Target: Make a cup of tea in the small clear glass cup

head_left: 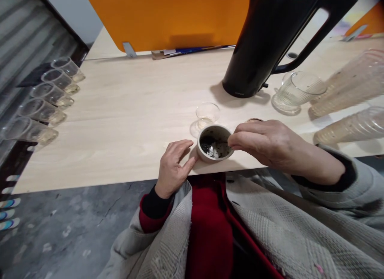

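Note:
A small pale cup stands near the front edge of the table, with dark wet bits like tea leaves inside. My left hand is beside it on the left, fingers apart and curved, fingertips at or close to its wall. At the cup's right rim, my right hand has its fingers pressed together; what they hold, if anything, is hidden. Just behind the cup sits a clear small cup with a little pale yellow liquid. A brown curved rim shows partly behind my right hand.
A tall black kettle stands behind, before an orange divider. To the right are a ribbed glass and stacks of clear plastic cups. Several clear cups with pale liquid line the table's left edge.

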### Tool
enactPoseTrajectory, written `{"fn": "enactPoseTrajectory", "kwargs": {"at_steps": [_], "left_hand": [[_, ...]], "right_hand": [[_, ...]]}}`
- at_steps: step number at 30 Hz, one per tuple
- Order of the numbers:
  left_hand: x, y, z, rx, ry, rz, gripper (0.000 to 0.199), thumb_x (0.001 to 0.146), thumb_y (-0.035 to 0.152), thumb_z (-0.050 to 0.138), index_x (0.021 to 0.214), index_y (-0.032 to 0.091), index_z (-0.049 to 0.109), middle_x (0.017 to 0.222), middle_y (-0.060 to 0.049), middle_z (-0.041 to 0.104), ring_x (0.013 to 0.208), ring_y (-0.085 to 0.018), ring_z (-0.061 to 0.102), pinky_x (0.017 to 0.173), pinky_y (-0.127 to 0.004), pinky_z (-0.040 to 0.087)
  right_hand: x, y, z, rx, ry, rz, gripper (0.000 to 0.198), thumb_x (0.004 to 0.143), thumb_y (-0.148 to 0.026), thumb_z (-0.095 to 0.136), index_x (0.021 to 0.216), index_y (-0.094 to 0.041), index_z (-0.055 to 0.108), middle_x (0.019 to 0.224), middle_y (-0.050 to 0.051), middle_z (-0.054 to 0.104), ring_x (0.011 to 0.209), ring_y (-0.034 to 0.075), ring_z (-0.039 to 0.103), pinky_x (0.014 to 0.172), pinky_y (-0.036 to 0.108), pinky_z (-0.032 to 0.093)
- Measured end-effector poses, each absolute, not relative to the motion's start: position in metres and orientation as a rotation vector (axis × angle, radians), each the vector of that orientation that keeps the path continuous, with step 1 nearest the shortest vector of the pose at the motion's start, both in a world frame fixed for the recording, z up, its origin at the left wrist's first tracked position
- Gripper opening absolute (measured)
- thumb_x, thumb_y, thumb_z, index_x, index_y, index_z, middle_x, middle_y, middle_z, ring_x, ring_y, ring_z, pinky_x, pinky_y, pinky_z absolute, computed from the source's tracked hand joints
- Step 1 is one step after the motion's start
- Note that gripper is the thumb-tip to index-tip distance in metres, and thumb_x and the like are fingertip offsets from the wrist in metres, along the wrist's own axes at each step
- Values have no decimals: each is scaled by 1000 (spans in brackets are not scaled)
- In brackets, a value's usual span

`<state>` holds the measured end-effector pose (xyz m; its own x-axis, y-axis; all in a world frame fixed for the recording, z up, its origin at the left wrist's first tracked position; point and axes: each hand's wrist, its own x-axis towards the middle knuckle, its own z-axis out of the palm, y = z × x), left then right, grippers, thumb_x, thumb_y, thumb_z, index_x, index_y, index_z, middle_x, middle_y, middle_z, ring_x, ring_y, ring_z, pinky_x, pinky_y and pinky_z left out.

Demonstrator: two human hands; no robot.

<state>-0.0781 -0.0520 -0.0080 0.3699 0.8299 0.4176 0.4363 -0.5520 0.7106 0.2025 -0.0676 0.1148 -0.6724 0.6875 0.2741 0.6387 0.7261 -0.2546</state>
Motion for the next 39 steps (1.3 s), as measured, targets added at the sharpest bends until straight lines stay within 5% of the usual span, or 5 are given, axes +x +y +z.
{"fn": "enactPoseTrajectory", "kwargs": {"at_steps": [22,31,39], "left_hand": [[-78,-53,-5,2150,1083,1059,28,98,29,72,124,22,71,122,-10,77,114,-26,69,100,-44,59],[-78,-53,-6,2155,1068,1076,26,98,28,72,123,21,72,121,-10,77,113,-25,69,98,-43,59],[-78,-53,-6,2155,1071,1081,26,99,29,70,124,21,73,121,-10,78,114,-26,70,99,-44,60]], "right_hand": [[196,-72,134,-878,-2952,67,24,107,-16,43,113,-17,67,105,10,67,85,19,54,74,32,36],[198,-78,133,-960,-2890,50,26,105,-9,43,108,-17,68,97,9,68,81,18,54,71,30,37],[201,-79,143,-1014,-2629,368,18,107,-17,49,104,-21,66,89,3,67,73,14,60,64,28,43]]}}
